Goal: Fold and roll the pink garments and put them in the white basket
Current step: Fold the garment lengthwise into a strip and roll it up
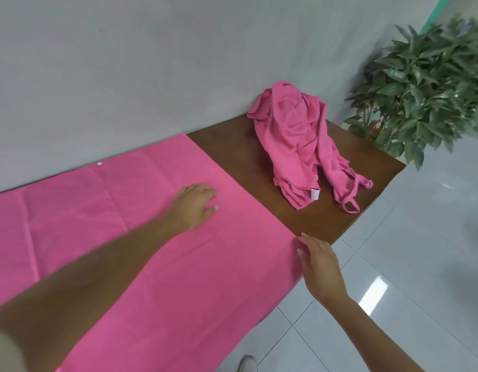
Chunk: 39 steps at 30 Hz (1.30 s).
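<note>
Lying crumpled, pink garments (299, 146), plant (425, 84) nearby

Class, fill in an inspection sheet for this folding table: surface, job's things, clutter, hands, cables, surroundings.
Surface: brown wooden table, against a grey wall.
Job's things: crumpled pink garment on the bare wood; creased pink cloth spread flat over the rest; white basket not in view.
Clutter: small white dot on the cloth's far edge.
Hands: left hand rests on the cloth; right hand, fingers straight, at its corner.
Cables: nothing seen.
Surroundings: leafy plant, white tiled floor.
</note>
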Each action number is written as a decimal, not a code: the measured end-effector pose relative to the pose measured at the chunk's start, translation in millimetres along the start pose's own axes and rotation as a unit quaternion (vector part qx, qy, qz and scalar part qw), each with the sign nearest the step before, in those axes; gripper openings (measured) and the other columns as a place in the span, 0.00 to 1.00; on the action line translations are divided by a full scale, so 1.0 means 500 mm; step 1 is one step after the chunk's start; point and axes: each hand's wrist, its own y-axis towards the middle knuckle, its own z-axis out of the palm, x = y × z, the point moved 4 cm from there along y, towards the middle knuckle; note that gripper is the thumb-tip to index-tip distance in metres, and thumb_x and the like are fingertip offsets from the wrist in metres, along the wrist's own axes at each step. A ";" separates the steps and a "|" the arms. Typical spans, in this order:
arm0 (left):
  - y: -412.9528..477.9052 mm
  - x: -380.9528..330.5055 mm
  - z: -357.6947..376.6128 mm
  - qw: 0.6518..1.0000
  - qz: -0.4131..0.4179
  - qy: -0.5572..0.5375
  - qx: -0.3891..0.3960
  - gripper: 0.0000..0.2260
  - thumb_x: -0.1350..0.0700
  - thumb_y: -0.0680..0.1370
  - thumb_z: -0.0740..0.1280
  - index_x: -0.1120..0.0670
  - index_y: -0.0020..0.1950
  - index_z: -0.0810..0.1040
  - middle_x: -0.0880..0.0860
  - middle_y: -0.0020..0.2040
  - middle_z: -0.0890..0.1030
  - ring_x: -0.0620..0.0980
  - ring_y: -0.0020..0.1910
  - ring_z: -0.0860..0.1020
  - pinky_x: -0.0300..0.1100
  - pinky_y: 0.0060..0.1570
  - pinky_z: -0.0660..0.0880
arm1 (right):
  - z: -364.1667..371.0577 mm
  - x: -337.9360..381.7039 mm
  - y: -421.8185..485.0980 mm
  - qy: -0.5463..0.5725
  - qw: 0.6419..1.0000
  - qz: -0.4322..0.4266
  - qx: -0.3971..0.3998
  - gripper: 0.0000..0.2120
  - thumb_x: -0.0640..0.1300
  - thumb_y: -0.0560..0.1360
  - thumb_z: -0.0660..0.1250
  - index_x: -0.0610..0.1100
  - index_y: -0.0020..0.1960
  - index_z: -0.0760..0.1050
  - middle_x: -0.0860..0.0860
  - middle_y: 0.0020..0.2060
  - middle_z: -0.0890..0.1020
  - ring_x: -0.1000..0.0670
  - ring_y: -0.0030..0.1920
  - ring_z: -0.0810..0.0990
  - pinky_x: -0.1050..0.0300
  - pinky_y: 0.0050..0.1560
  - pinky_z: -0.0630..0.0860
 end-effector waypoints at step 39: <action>0.132 -0.054 -0.063 0.993 0.090 0.016 0.076 0.01 0.55 0.82 0.64 0.50 0.52 0.72 0.50 0.49 0.74 0.53 0.44 0.75 0.50 0.48 0.74 | -0.055 0.032 -0.082 0.146 0.987 0.067 0.002 0.09 0.61 0.77 0.65 0.56 0.44 0.75 0.61 0.41 0.76 0.53 0.49 0.73 0.54 0.50 0.74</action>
